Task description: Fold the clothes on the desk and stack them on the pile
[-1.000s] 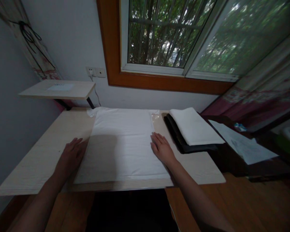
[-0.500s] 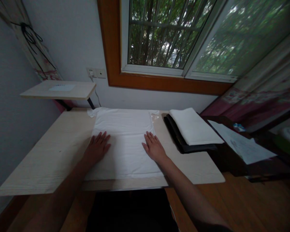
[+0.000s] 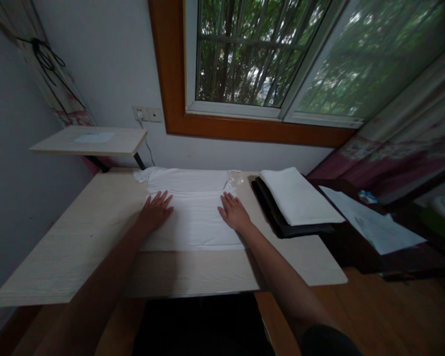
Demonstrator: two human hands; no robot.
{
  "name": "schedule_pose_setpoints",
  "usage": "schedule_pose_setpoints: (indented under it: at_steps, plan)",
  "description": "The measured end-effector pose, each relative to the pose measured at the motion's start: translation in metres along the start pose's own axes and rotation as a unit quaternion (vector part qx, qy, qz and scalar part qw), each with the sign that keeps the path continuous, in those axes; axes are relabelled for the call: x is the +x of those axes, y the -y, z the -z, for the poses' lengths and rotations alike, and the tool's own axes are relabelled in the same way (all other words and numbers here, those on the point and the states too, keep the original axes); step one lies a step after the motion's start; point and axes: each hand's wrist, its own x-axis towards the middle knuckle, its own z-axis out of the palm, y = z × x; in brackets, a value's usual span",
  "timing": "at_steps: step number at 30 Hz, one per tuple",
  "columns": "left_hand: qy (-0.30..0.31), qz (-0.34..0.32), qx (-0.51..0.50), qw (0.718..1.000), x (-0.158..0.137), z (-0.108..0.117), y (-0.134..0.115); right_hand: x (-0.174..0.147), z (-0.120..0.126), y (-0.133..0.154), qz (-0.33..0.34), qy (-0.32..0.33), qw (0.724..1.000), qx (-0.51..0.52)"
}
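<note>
A white cloth, perhaps a shirt, lies spread on the pale wooden desk. Loose bits of fabric stick out at its far left corner, and creases run across it just ahead of my fingertips. My left hand rests flat on the cloth's left side with fingers spread. On the right side, my right hand lies palm down, fingers stretched out. Neither hand grips the fabric. Beyond the right hand, a clear plastic piece sits by the cloth's far right corner.
To the right, a folded white cloth lies on a black folded item. A raised shelf with a paper stands at the back left. The wall and window are behind the desk. A dark side table holds a paper sheet.
Both hands have slid forward, away from me, pushing the cloth. Its near edge has moved back from the desk's front edge, and the fabric has bunched into creases ahead of the fingers.
</note>
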Motion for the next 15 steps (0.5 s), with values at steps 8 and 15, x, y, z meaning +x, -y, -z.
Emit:
schedule_pose_setpoints:
  at_steps: [8, 15]
  plan:
    - [0.007, 0.007, 0.009, 1.0, 0.011, -0.003, 0.006, 0.012, -0.003, -0.005, -0.004, 0.005, 1.0, -0.001]
    - [0.007, 0.016, 0.001, 1.0, -0.031, 0.009, -0.011, -0.02, 0.006, -0.008, 0.032, -0.009, 0.999, 0.005]
